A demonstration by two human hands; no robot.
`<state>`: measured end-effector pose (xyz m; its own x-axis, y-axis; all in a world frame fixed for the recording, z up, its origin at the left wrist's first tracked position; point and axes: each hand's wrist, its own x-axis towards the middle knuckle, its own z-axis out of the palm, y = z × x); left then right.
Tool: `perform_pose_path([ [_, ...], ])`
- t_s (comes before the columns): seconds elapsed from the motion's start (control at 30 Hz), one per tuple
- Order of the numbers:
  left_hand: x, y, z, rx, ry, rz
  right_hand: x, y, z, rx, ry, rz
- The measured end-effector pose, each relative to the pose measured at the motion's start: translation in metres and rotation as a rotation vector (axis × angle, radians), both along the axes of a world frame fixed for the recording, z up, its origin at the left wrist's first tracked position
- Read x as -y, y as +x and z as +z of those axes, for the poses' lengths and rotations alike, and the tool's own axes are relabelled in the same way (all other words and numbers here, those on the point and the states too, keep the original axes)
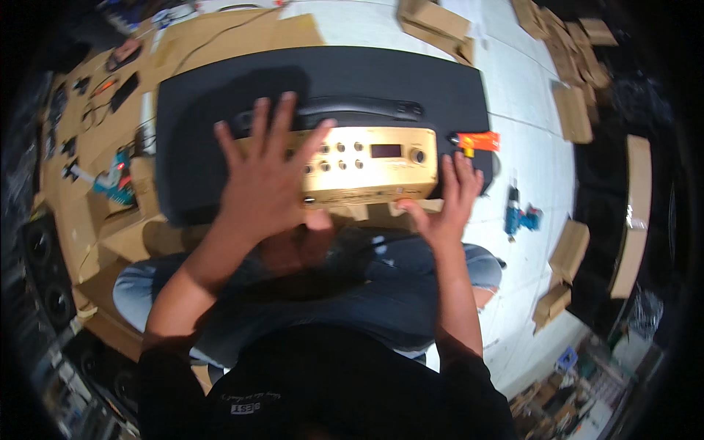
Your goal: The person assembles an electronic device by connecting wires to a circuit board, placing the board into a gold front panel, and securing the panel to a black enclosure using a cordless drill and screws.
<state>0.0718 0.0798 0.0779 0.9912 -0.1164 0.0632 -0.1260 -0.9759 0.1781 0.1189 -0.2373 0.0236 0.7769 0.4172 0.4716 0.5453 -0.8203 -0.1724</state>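
A gold control panel [400, 172] with knobs and a small dark display sits at the near edge of a large black cabinet [411, 73], just below a black carry handle [359, 108]. My left hand [265, 180] lies spread over the panel's left part, covering some of it. At the other end, my right hand [449, 209] is open, its thumb by the near right edge and its fingers stretched out on the cabinet beside the panel. An orange tube [480, 141] with a dark tip lies just beyond the right fingertips.
A teal cordless drill [519, 218] lies on the pale floor to the right, and another teal power tool [116, 180] at left. Cardboard pieces [572, 114] lie around. Speaker boxes [45, 253] stand at the left. Another person's hand [126, 51] shows at far left.
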Motion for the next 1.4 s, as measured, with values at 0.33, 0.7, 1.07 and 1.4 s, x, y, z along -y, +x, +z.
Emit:
perform_pose_path([
  [0.33, -0.006, -0.006, 0.000, 0.002, -0.075, 0.009, -0.078, -0.019, 0.060, -0.196, 0.447, 0.132],
  [0.7, -0.019, -0.009, -0.039, 0.214, -0.100, -0.012, -0.217, -0.024, 0.075, -0.304, 0.082, 0.317],
  [1.07, -0.018, -0.019, -0.035, 0.282, -0.151, -0.048, -0.243, -0.039, 0.072, -0.286, 0.123, 0.238],
  [1.4, 0.000, -0.006, 0.015, -0.140, 0.062, 0.033, -0.115, -0.031, 0.083, -0.104, 0.306, -0.014],
])
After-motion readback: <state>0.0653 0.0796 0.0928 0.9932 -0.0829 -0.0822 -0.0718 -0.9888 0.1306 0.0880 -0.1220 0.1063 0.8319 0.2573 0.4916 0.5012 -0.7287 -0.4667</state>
